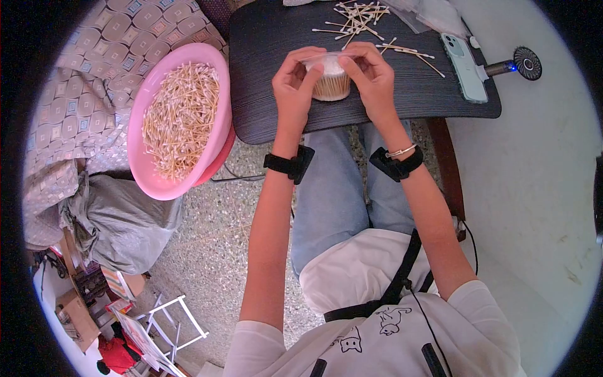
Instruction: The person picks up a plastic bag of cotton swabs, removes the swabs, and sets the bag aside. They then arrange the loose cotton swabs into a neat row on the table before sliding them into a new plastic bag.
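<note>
A clear round container (331,88) packed with upright cotton swabs stands on the black table (270,75), near its front edge. My left hand (298,76) is at the container's left upper side, and my right hand (370,75) is at its right upper side. Both hands have thumbs and fingers closed on a thin transparent lid (331,57) at the top of the container. Whether the lid is fully seated cannot be made out. White swab tips show under it.
Loose swabs (361,22) lie behind the container. A phone (465,69) and small fan (526,63) are at the right. Left of the table is a pink basin (139,125) of swabs. Clear plastic bags (433,14) lie at the back right.
</note>
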The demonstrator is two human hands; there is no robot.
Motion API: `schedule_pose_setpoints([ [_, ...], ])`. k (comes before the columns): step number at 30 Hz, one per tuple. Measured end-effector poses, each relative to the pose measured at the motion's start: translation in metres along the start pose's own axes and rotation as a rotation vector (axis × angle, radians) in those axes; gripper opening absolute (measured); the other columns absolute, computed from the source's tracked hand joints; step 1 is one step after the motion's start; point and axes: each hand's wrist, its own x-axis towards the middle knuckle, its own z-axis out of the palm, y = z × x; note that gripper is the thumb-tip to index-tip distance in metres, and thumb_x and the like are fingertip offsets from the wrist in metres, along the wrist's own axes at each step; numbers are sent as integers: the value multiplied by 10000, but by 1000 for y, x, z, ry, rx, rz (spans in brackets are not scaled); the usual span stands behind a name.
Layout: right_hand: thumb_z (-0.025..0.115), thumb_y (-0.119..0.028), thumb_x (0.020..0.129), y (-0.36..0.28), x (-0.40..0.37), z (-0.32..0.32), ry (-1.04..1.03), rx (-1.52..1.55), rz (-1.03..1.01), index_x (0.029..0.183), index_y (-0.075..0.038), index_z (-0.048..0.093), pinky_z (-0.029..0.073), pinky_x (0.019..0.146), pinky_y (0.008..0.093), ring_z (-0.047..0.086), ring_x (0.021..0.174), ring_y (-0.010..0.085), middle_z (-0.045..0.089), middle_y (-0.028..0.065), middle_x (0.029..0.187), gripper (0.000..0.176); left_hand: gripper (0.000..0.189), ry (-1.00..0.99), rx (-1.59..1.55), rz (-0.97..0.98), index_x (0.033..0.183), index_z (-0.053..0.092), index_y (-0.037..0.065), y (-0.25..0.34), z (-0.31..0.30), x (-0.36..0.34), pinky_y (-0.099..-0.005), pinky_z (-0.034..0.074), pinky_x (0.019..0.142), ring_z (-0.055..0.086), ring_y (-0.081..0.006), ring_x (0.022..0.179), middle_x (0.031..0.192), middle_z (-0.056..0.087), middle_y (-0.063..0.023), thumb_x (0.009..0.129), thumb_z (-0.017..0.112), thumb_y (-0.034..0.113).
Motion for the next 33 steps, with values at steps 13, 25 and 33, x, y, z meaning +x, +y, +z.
schedule_pose_setpoints([
  [13, 677, -17, 797, 1, 2, -1, -61, -37, -62, 927, -7, 633, 419, 759, 236, 526, 870, 105, 582, 38, 972, 138, 94, -12, -58, -18, 919, 661, -9, -4, -2, 1, -290, 457, 865, 587, -163, 977, 1068, 627, -111, 827, 642, -11],
  [25, 695, -116, 836, -3, -1, 2, -27, -67, 54, 867, 2, 636, 443, 747, 237, 550, 832, 110, 601, 43, 916, 136, 50, 10, 0, -35, 878, 662, -1, -4, -3, -1, -252, 438, 819, 570, -131, 910, 983, 625, -73, 859, 627, 29],
  [33, 695, -134, 839, -6, 0, 1, -11, -47, 73, 880, 2, 653, 446, 741, 236, 550, 832, 107, 607, 42, 928, 148, 61, 79, -31, -60, 893, 658, -4, -4, -3, -1, -237, 448, 770, 567, -98, 863, 965, 620, -44, 856, 653, 44],
])
